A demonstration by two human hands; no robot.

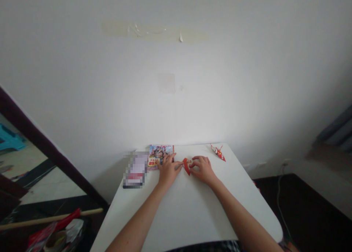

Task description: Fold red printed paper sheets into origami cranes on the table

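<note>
A small folded piece of red patterned paper is on the white table between my two hands. My right hand curls its fingers and pinches the paper's right side. From the other side, the thumb of my left hand meets a fingertip at the paper's narrow left point. The rest of my left hand's fingers lie over the lower right corner of a colourful printed flyer. Toward the back right corner sits a folded paper crane in red and white, apart from both hands.
The white table stands against a pale wall. A blurred, phone-like slab lies at its left edge beside the flyer. On the floor at lower left are a wooden stick and bags. A cable hangs at the right.
</note>
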